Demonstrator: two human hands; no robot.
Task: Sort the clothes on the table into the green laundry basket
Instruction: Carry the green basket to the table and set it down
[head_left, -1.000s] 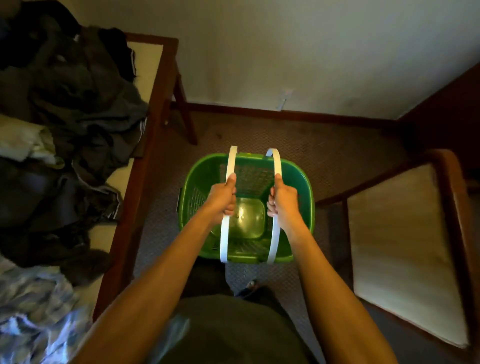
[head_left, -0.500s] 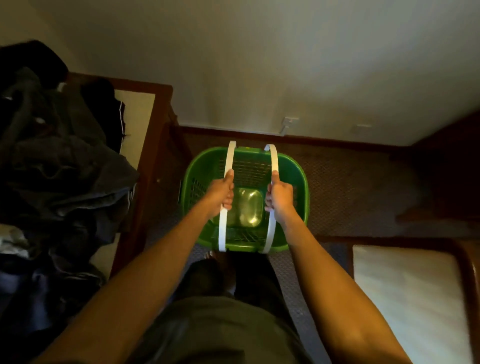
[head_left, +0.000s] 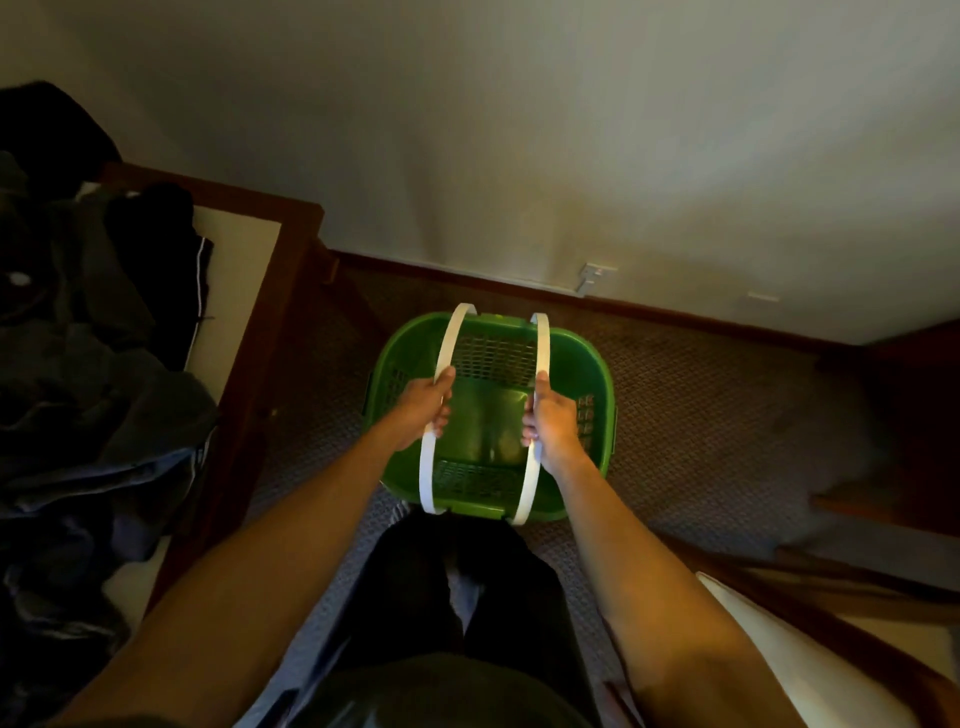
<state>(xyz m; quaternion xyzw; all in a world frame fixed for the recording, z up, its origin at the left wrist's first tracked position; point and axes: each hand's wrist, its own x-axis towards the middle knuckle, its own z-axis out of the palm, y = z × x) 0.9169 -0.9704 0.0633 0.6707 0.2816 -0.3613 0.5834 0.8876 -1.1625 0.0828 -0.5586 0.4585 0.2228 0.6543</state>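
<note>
Green laundry basket (head_left: 597, 374) between table (head_left: 291, 270), wall (head_left: 519, 156)

Wood-framed desk (head_left: 291, 260) at left, pale top; dark clothes pile (head_left: 78, 395) heaped on it, spilling over edge. Brown patterned carpet floor (head_left: 727, 415); green laundry basket (head_left: 597, 374) above it.

A green laundry basket (head_left: 597, 374) sits over brown carpet (head_left: 727, 415), with open floor to its right. Two raised white handles (head_left: 540, 415) cross its open top, leaving a gap between them. A wooden table edge (head_left: 270, 332) stands close on its left, heaped with dark clothes (head_left: 93, 374).
</note>
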